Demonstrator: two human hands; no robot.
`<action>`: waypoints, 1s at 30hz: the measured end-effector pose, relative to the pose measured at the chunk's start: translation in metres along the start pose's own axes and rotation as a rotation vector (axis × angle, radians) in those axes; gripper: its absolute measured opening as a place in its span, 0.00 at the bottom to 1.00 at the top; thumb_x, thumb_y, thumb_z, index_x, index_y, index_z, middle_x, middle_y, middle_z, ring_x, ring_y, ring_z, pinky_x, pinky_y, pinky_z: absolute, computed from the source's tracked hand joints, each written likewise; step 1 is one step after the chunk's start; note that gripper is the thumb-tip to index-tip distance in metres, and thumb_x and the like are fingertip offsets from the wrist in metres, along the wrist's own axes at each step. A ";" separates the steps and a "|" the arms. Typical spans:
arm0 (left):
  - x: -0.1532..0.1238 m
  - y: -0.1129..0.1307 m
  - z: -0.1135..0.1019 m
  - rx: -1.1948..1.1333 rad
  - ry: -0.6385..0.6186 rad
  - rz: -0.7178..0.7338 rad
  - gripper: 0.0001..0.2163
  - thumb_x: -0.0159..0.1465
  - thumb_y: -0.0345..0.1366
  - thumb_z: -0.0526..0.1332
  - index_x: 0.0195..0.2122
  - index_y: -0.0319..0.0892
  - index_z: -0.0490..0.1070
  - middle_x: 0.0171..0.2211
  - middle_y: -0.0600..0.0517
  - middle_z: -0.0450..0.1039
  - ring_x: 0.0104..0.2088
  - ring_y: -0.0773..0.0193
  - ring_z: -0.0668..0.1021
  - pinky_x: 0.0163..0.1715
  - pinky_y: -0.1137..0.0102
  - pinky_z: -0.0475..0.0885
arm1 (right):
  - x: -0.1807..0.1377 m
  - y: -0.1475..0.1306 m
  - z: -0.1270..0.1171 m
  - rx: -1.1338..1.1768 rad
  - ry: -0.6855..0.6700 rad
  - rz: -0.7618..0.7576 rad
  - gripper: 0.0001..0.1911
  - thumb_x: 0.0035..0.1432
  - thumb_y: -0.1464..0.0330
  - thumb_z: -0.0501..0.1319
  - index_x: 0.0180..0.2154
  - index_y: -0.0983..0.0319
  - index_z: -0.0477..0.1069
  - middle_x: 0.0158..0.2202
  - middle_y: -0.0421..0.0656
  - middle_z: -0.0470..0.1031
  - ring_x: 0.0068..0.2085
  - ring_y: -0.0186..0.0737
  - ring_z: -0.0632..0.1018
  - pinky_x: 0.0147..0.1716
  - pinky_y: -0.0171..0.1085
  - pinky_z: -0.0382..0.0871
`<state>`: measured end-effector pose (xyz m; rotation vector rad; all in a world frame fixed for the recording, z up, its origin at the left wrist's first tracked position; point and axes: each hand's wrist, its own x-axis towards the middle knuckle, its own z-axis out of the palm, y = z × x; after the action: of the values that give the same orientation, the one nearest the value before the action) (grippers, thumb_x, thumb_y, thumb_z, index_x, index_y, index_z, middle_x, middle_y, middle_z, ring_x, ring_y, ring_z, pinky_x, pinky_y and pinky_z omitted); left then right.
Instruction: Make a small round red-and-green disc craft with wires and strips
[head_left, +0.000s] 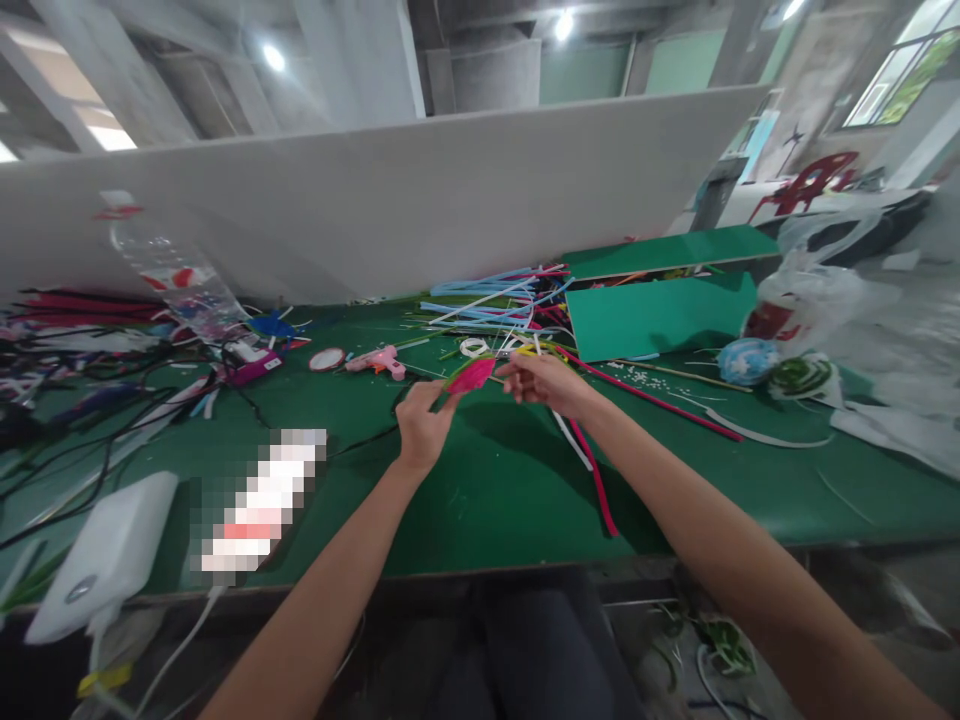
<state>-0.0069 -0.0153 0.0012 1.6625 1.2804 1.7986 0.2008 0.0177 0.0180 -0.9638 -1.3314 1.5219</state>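
Well to the left of the left grip [425,425], near the front edge of the green bench [495,515], a white power bank [112,550] is seen with a cable plugged in. Behind it, a clear bottle [176,280] is placed among tangled strips. Nearer the left grip, still on its left, a device [259,505] is laid, its surface blurred out by large pixels. Beyond the left grip and slightly left of it, a pink glue gun [379,362] is set down.

By the left grip a pink and green piece [471,376] is held, pinched between thumb and fingers, above the bench. Behind it, blue strips [487,300] are heaped. Just to its right, the right grip [546,382] is held with thumb and fingers bent close together; whether anything is grasped there cannot be told. A red strip [596,490] is draped on the bench on its near side. Beyond the right grip, to its right, a green box [652,320] is placed, and farther right 2 balls, 1 blue [748,360] and 1 green and white [806,378], are set by a plastic bag [825,290].
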 end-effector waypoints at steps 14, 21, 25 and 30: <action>0.003 -0.002 0.015 -0.446 -0.166 -0.429 0.13 0.47 0.36 0.70 0.35 0.39 0.76 0.31 0.49 0.79 0.33 0.62 0.79 0.33 0.71 0.70 | -0.002 0.021 0.034 0.084 -0.143 0.044 0.16 0.43 0.61 0.69 0.24 0.64 0.67 0.18 0.40 0.73 0.16 0.28 0.72 0.10 0.25 0.53; 0.002 -0.001 0.015 -0.466 -0.212 -0.455 0.16 0.46 0.37 0.71 0.37 0.39 0.76 0.35 0.48 0.79 0.33 0.61 0.80 0.31 0.71 0.69 | 0.001 0.022 0.036 0.336 -0.022 0.039 0.10 0.45 0.66 0.68 0.27 0.64 0.69 0.20 0.37 0.72 0.18 0.26 0.71 0.12 0.25 0.54; 0.001 -0.001 0.015 -0.456 -0.245 -0.452 0.15 0.47 0.36 0.71 0.36 0.39 0.76 0.34 0.49 0.79 0.32 0.61 0.80 0.31 0.71 0.68 | 0.001 0.021 0.041 0.461 -0.004 0.086 0.07 0.47 0.70 0.66 0.26 0.63 0.68 0.18 0.35 0.69 0.17 0.24 0.68 0.11 0.24 0.54; 0.000 -0.002 0.015 -0.437 -0.238 -0.422 0.14 0.47 0.35 0.70 0.36 0.39 0.76 0.31 0.50 0.79 0.31 0.62 0.79 0.29 0.72 0.68 | -0.002 0.021 0.043 0.547 -0.037 0.099 0.07 0.51 0.71 0.64 0.24 0.64 0.68 0.19 0.36 0.70 0.18 0.24 0.68 0.13 0.23 0.58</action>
<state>0.0066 -0.0088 -0.0016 1.2133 0.9580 1.4454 0.1582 0.0015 0.0030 -0.6568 -0.8235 1.8526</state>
